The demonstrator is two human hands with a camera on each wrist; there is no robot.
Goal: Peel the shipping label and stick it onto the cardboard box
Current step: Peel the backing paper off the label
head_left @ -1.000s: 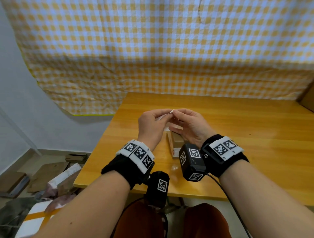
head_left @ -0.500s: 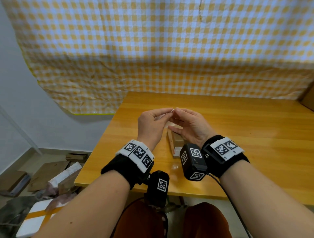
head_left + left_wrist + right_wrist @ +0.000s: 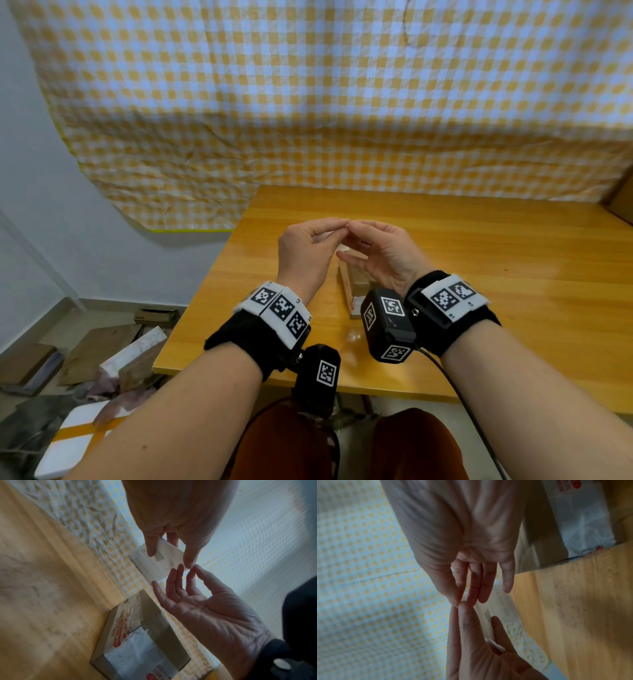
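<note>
Left hand [image 3: 180, 513]: thumb and fingers pinch the shipping label [image 3: 157, 562], holding it up in the air — probably so a corner is free to be picked at.
Right hand [image 3: 202, 605]: fingers nearly straight, thumb and forefinger tips closing on the label's near corner, seemingly to start the peel.
Cardboard box [image 3: 142, 638]: on the table [image 3: 479, 274] just beneath both hands — close by for sticking.
Peel: I cannot tell whether the backing has split.

wooden table [image 3: 479, 260], cardboard box [image 3: 356, 287] on it
</note>
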